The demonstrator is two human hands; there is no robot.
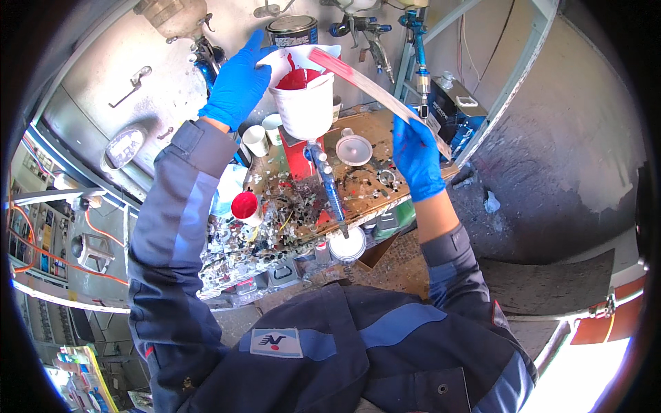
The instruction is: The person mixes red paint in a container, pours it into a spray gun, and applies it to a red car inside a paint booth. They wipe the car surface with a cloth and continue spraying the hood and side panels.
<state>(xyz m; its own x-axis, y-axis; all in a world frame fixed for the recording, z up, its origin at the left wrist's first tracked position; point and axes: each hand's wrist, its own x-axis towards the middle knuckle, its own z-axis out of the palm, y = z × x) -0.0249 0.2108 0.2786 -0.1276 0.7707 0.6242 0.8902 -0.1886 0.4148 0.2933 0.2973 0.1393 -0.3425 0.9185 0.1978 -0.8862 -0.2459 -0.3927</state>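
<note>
Gloves blue, your left hand grips the white plastic cup of red paint; your right hand clasps the long flat stirring stick above the paint-spattered worktop.

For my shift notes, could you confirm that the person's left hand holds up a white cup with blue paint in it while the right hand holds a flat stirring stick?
Not quite: the paint is red, not blue, as the head view shows. The left hand holds up the white cup with red paint in it, while the right hand holds the flat stirring stick.
</note>
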